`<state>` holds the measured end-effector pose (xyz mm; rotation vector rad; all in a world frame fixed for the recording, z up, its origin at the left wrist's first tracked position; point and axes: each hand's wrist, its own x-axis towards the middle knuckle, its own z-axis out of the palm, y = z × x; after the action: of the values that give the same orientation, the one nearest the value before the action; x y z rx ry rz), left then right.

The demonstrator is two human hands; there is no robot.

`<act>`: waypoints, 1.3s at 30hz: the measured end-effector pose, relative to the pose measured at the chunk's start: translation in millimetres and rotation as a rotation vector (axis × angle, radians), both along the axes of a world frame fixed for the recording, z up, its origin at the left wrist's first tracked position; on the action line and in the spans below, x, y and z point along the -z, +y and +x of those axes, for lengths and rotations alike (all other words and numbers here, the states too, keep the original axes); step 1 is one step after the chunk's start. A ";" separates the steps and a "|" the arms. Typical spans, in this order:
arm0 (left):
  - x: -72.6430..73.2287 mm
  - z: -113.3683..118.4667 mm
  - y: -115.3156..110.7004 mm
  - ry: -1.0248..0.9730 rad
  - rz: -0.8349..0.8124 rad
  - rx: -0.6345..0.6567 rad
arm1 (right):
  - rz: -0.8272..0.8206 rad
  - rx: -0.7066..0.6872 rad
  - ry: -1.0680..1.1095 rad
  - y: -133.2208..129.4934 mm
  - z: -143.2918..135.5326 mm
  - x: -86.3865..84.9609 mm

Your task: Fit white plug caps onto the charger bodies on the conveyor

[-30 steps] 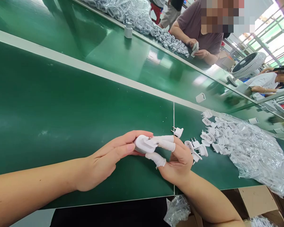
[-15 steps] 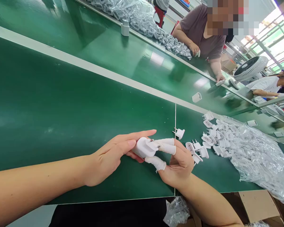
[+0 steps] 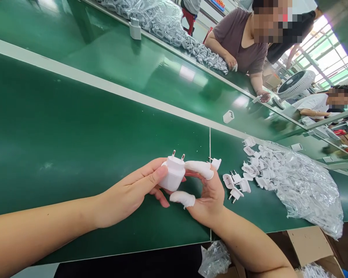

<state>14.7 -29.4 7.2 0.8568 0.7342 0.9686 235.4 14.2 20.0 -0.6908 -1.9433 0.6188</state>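
A white two-pin plug charger (image 3: 173, 175) is held above the green bench, its metal pins pointing up and away. My left hand (image 3: 133, 193) is closed on it, thumb against its near left side. My right hand (image 3: 207, 189) is curved open at the charger's right, with white covers on thumb and fingers. Its covered index fingertip is at the charger's upper right edge, while the thumb stands apart below. Just beyond that hand, a loose white plug piece (image 3: 216, 163) lies on the bench, partly hidden by the fingers.
Several white plug pieces (image 3: 236, 185) lie at right, beside a clear plastic bag (image 3: 310, 189) of more. A white charger housing (image 3: 228, 116) lies on the belt (image 3: 162, 85) beyond the pale strip. A co-worker (image 3: 240, 42) sits across, near another heap (image 3: 203, 52).
The charger has turned so its pins point up and away instead of right. My right thumb and fingers have spread from it, and the left thumb has shifted onto its side.
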 end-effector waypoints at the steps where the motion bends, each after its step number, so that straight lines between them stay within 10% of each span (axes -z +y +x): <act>1: -1.5 0.2 0.2 0.008 0.005 -0.014 | 0.039 -0.008 -0.024 0.3 -0.1 0.5; 15: -16.3 0.5 2.2 -0.057 -0.148 0.092 | 0.295 -0.053 -0.103 5.8 -0.3 -2.2; 39: -22.2 0.9 3.3 -0.112 -0.018 0.078 | 0.239 -0.079 -0.041 9.5 8.0 11.0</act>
<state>15.5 -26.0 29.4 0.8027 0.6084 0.9316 243.4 23.8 9.1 -0.4824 -2.0494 0.4131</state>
